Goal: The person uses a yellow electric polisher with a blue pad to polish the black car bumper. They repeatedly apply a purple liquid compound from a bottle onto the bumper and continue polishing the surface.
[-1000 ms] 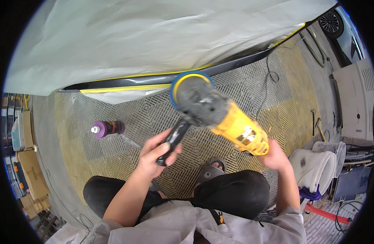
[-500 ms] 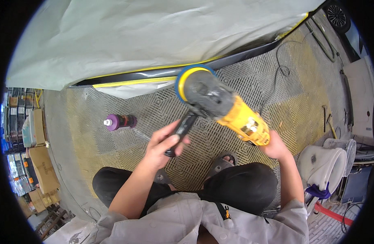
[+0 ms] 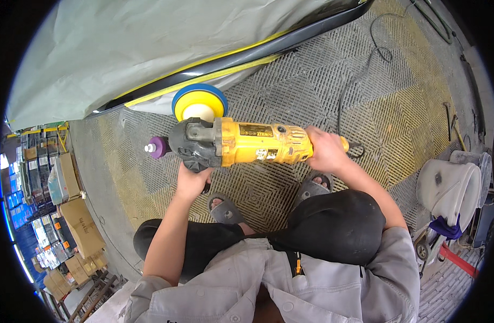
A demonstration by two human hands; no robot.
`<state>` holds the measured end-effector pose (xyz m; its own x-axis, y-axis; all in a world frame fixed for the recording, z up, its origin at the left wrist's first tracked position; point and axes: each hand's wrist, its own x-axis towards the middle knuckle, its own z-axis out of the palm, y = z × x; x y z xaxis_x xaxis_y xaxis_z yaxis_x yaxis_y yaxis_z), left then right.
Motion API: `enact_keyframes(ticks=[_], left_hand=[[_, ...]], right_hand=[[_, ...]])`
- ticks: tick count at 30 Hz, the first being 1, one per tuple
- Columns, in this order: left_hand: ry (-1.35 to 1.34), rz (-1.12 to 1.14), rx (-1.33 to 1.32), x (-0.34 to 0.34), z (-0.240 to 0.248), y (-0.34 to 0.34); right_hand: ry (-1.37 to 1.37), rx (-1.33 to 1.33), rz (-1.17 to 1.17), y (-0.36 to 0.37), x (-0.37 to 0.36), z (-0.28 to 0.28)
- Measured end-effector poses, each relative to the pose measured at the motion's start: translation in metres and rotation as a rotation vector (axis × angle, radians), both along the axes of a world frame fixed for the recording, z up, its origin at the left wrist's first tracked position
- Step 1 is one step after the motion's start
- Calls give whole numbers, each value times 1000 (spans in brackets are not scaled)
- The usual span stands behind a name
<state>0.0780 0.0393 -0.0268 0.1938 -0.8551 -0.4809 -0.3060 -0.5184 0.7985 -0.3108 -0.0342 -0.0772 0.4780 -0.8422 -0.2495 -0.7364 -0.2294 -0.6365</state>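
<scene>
A yellow and black electric polisher [image 3: 265,144] lies crosswise in front of me, held in both hands. My right hand [image 3: 328,152] is wrapped round its rear grip, by the power cord. My left hand [image 3: 194,181] is closed below the black head, where the side handle is mostly hidden. At the far side of the head is the round yellow and blue pad [image 3: 200,99]. It sits close to a glossy black sill strip [image 3: 204,69]; I cannot tell whether they touch. Behind the head, a purple bottle [image 3: 158,147] with a white cap shows in part.
Masking paper [image 3: 134,43] and yellow tape [image 3: 214,75] border the strip. A black cord [image 3: 341,102] trails over the floor grating [image 3: 397,124]. White buckets [image 3: 446,185] stand at right with a purple cloth [image 3: 446,229]. Cardboard boxes [image 3: 81,226] and shelves are at left.
The polisher has swung from a slant to nearly level and moved left, its pad now beyond the head. Both hands moved with it. The view has shifted, and the head now partly covers the bottle.
</scene>
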Motion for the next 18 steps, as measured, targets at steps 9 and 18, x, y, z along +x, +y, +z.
enact_keyframes(ticks=[9,18], left_hand=[[38,-5,-162,-20,-67,-47],[47,-91,-311,-61,-78,-54]], right_hand=[[25,-175,-135,-11,-23,-32],[68,-140,-180,-24,-54,-35]])
